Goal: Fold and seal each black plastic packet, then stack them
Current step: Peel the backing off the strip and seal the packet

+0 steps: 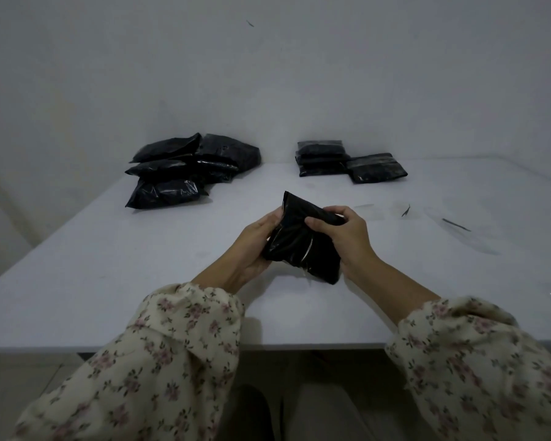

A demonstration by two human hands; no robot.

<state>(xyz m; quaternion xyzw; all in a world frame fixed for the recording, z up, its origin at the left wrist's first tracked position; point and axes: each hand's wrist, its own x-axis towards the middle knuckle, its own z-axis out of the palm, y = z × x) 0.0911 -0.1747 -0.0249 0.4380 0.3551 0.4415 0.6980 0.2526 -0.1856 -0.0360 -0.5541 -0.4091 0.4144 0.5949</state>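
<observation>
A: How is it gripped?

B: Both hands clamp one black packet (pixel 303 243); the left hand (pixel 258 243) cups its 9 o'clock edge, fingers curled behind it; the right hand (pixel 347 233) pinches the folded-over top, thumb on the front face, fingers wrapped over the fold.

A: And where is that packet?

B: Over the near middle of the white table (pixel 109 265), tilted, one corner pointing to 12 o'clock; whether its lowest corner touches the surface I cannot tell.

A: How many others?

B: At 11 o'clock lies a loose pile (pixel 188 167) of flat packets, overlapping; I count five, though more may hide beneath. At 1 o'clock stands a neat stack (pixel 322 159) of folded ones, three or four layers; the edges blur, so I cannot fix the number. One single packet (pixel 376 167) lies touching that stack on its 3 o'clock side.

A: Anything else?

B: Two thin dark slivers (pixel 455 224) on the table at 2 o'clock, well apart from the packets; two floral sleeves (pixel 172 361) at 6 o'clock; a plain wall (pixel 268 74) behind.
</observation>
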